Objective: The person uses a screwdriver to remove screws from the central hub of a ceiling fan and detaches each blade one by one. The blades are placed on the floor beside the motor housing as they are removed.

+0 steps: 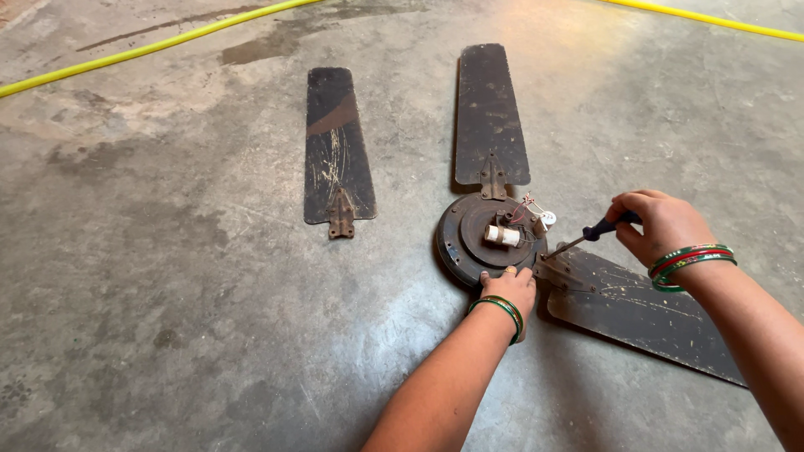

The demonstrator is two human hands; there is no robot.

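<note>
A dark round ceiling fan motor (469,238) lies on the concrete floor, with a white capacitor (502,235) and loose wires on top. One blade (491,113) points away from me and another blade (645,314) points right; both are joined to the motor. My left hand (507,289) presses on the motor's near rim. My right hand (662,224) grips a black-handled screwdriver (586,236) whose tip meets the bracket (554,269) of the right blade.
A third, detached fan blade (337,144) lies on the floor left of the motor. A yellow hose (151,48) runs across the far floor, and another stretch of yellow hose (712,17) shows at top right. Wet patches darken the concrete.
</note>
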